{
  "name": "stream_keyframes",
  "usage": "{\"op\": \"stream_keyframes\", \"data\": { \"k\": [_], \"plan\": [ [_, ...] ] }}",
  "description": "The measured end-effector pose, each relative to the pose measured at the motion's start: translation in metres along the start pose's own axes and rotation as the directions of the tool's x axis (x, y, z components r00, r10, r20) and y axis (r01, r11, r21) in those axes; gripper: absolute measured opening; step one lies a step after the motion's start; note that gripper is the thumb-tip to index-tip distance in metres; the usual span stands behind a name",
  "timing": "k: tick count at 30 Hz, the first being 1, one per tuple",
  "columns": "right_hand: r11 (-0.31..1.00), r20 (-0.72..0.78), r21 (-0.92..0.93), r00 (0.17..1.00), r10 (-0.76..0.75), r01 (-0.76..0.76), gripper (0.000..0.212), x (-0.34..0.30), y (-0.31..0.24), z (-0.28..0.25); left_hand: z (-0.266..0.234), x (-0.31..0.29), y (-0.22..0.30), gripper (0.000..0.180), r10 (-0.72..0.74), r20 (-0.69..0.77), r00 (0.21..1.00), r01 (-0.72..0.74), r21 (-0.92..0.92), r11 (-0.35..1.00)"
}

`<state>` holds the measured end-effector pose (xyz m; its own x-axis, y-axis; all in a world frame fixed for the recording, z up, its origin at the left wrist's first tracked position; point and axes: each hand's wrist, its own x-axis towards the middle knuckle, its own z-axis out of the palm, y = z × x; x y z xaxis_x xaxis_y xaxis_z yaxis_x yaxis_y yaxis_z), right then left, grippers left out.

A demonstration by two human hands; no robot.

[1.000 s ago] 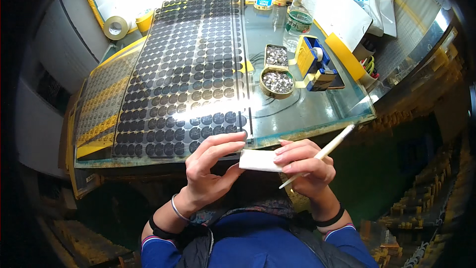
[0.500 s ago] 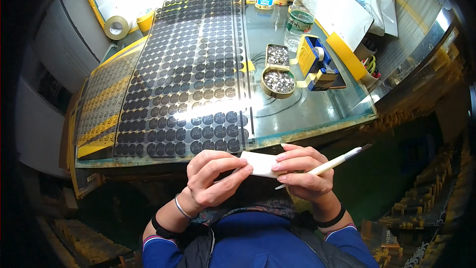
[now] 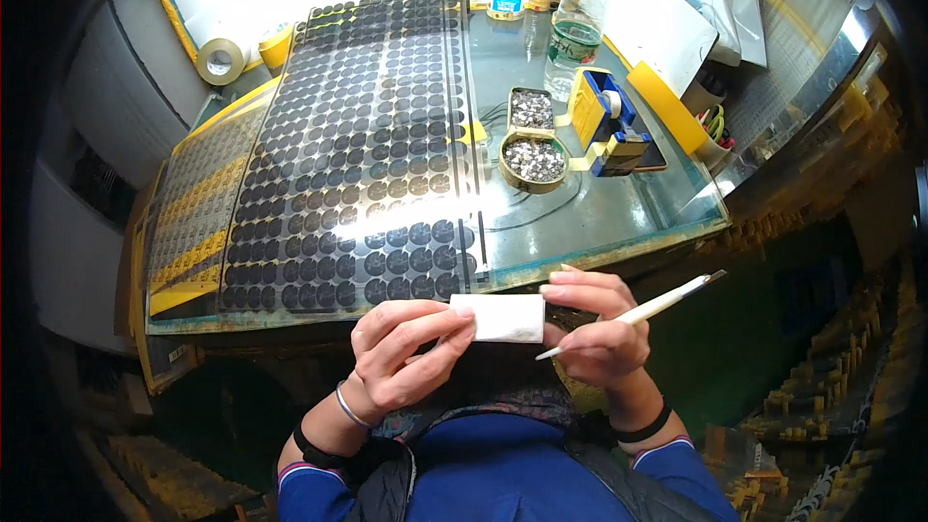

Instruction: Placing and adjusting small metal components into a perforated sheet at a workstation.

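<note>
Below the near table edge: both hands meet in front of the person's chest, holding a small white slip between them.
White slip [image 3: 500, 317]: a plain, flat rectangle, held level just below the glass-topped table [image 3: 619, 222]; no marking can be made out on its face.
Left hand [image 3: 401, 356]: fingers curled, fingertips pinching the slip's left end; a thin bracelet and a dark band sit on the wrist.
Right hand [image 3: 594, 329]: fingers closed on the slip's right end, with a slim white pen-like tool [image 3: 643, 312] gripped in the same hand, its dark tip pointing out to the right.
Large sheet [image 3: 372, 150]: runs from the far side of the table to its near edge, covered in rows of dark round discs.
Yellow-backed sheets [image 3: 188, 222]: lie to the left of the large sheet, carrying smaller discs.
Tape roll [image 3: 220, 61]: tan ring at the far left.
Clear bottle [image 3: 575, 24]: stands at the far side, with a green label band and a white cap.
Small blue tin [image 3: 504, 6]: sits left of the bottle.
Two metal tins [image 3: 533, 140]: one rectangular, one round, both filled with small silvery pieces, right of the large sheet.
Tape dispenser [image 3: 607, 121]: yellow and blue, just right of the tins.
White bag [image 3: 720, 0]: lies at the far right corner.
</note>
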<state>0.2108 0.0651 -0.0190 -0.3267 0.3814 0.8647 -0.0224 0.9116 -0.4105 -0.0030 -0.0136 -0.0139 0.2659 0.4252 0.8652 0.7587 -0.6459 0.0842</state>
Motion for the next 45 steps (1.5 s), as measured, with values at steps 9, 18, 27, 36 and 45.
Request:
{"op": "stream_keyframes", "data": {
  "k": [9,18,27,36,45],
  "plan": [
    [0.99,0.151,0.125,0.986,-0.077,0.058,0.027,-0.003,0.001,-0.001,0.007,0.004,0.003,0.023,-0.035,0.053,0.998,0.041,-0.105,0.994],
    [0.972,0.059,0.231,0.997,0.04,-0.053,0.033,-0.004,0.007,0.001,0.018,0.008,0.005,0.025,-0.226,0.11,0.968,0.251,-0.363,0.898],
    [0.757,0.047,0.509,0.891,0.452,-0.411,0.029,-0.013,0.002,0.0,0.014,0.006,0.011,0.018,-0.305,0.149,0.941,0.34,-0.434,0.835],
    [0.874,-0.242,0.08,0.841,0.484,-0.48,0.026,0.002,0.047,-0.09,0.004,-0.001,-0.005,0.038,-0.197,0.196,0.961,0.231,-0.168,0.958],
    [0.778,-0.009,-0.227,0.801,0.599,-0.585,0.015,0.023,0.146,-0.167,0.008,-0.017,-0.01,0.051,-0.277,0.356,0.892,0.263,0.088,0.961]
  ]
}}
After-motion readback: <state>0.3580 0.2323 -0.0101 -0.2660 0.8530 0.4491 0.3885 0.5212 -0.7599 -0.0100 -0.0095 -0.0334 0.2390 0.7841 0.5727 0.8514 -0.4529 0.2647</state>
